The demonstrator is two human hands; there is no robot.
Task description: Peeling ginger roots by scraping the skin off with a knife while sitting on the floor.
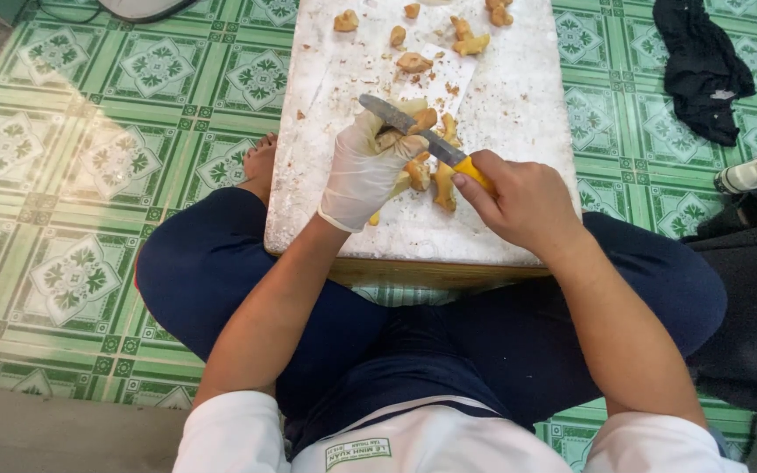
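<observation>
My left hand (363,171), in a white glove, grips a knobby piece of ginger (420,166) over a worn white cutting board (519,114). A knife (413,134) with a grey blade and a yellow handle is in my right hand (519,203), which is bare. The blade lies across the ginger just above my gloved fingers. More of the ginger root hangs below the blade between the two hands.
Several smaller ginger pieces (413,61) and peel scraps lie at the board's far end. The board rests over my crossed legs on a green patterned tile floor (89,158). A black cloth (703,66) lies at the right, and a dark bag (755,298) nearer.
</observation>
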